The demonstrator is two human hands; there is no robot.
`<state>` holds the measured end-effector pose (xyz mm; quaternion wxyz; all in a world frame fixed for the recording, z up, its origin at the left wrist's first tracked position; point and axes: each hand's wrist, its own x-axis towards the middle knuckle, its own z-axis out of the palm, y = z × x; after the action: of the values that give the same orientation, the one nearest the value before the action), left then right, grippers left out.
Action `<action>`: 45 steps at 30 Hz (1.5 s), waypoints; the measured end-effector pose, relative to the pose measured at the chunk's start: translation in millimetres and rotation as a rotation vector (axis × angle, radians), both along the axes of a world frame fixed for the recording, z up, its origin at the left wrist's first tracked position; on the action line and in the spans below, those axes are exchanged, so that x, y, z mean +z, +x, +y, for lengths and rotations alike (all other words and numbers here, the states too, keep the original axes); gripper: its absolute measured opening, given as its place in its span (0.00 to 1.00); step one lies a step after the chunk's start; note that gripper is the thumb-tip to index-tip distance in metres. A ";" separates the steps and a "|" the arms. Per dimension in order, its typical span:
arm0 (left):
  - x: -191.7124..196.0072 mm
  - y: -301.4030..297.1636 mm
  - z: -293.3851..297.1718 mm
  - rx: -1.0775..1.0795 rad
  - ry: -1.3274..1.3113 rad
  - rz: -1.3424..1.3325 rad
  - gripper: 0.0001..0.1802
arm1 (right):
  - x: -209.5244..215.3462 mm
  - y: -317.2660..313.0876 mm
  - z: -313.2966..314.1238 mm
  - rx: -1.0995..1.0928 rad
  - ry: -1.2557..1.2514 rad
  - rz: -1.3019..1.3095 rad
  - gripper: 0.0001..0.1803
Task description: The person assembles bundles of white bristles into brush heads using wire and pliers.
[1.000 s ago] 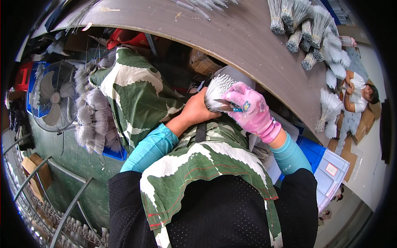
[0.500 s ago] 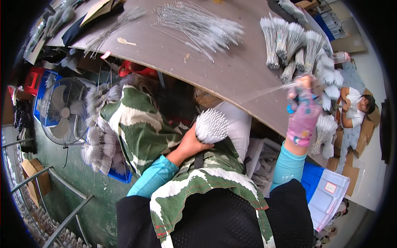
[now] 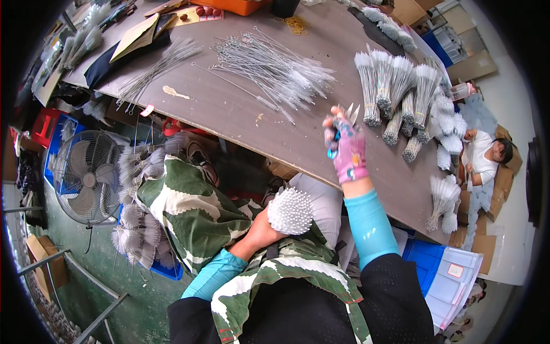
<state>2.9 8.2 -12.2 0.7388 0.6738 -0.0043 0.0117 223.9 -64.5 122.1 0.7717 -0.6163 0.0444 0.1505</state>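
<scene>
Holding a brush bundle at the lap, right hand up over the table

The brush bundle (image 3: 290, 211) is sitting over the lap, below the table edge and just ahead of the camouflage apron (image 3: 189, 198). It's showing a round, domed head of tightly packed white tips, all facing up at the camera; stems are mostly hiding behind the head and the grip. The bare left hand (image 3: 263, 232) is wrapping around its side, holding it firmly. The right hand (image 3: 348, 152), in a pink patterned glove, is hovering over the brown table (image 3: 229, 114), closed around a metal tool (image 3: 354, 116); pointed tips are sticking out past the fingers. Loose brushes (image 3: 275, 66) are lying near it, gathered bundles (image 3: 401, 92) to its right.

Containers: a blue bin (image 3: 174, 270) on the floor at left is holding more brushes, pale heads rising above its rim, near the fan (image 3: 89, 180). At right, a blue crate (image 3: 421, 261) is sitting beside a pale plastic crate (image 3: 458, 281); can't tell contents. An open cardboard box (image 3: 48, 269) is standing far left, contents unclear. An orange tray (image 3: 238, 4) is running out of view at the top, dark cup (image 3: 285, 8) just beside it.
</scene>
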 end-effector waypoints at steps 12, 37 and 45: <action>-3.1 -8.6 -9.2 0.195 -0.087 0.099 0.29 | 150.4 -131.0 25.3 1.384 -0.282 -1.102 0.17; -1.9 -14.9 3.5 0.157 0.368 -0.005 0.26 | 62.4 135.1 121.2 0.542 -1.490 -1.044 0.14; -17.7 -15.6 16.8 0.140 0.224 0.081 0.32 | 32.9 196.3 146.0 0.792 -1.727 -0.784 0.20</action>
<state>-12.7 25.0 -29.9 0.6560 0.7505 0.0715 0.0354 420.3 81.4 154.9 -0.0797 -0.9374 -0.3242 0.0991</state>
